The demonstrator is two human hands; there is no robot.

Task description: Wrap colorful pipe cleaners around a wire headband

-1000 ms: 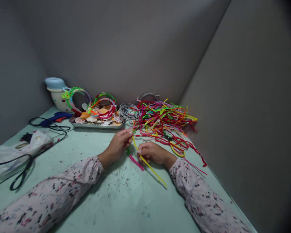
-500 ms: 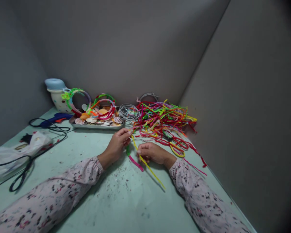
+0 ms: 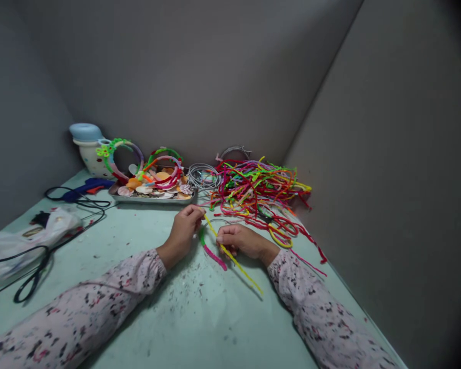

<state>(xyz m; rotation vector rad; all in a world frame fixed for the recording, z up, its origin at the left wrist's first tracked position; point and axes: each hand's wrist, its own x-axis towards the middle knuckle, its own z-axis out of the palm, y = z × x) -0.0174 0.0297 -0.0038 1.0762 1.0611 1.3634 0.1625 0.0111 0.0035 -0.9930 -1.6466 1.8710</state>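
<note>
A yellow pipe cleaner (image 3: 241, 268) runs slantwise between my hands, its lower end hanging free toward the front right. My left hand (image 3: 185, 228) pinches its upper end between thumb and forefinger. Farther down, my right hand (image 3: 243, 241) is closed on the same yellow pipe cleaner. Just behind it, a thin wire hoop partly wrapped in green and pink pipe cleaner (image 3: 215, 258) curves down beside my left hand; part of it is hidden by my hands, and I cannot tell whether my fingers also touch it.
A metal tray (image 3: 151, 200) of seashells with wrapped hoops stands at the back, beside coiled wire (image 3: 203, 177). A heap of colourful pipe cleaners (image 3: 261, 187) and yellow-handled scissors (image 3: 280, 238) lie right. Left are a blue glue gun (image 3: 80, 190), black cable (image 3: 42, 271), plastic bag (image 3: 57, 225) and lidded container (image 3: 90, 151).
My left hand has shifted slightly left with the upper end of the yellow pipe cleaner. Its free lower end has risen a little; my right hand stays nearly in place.
</note>
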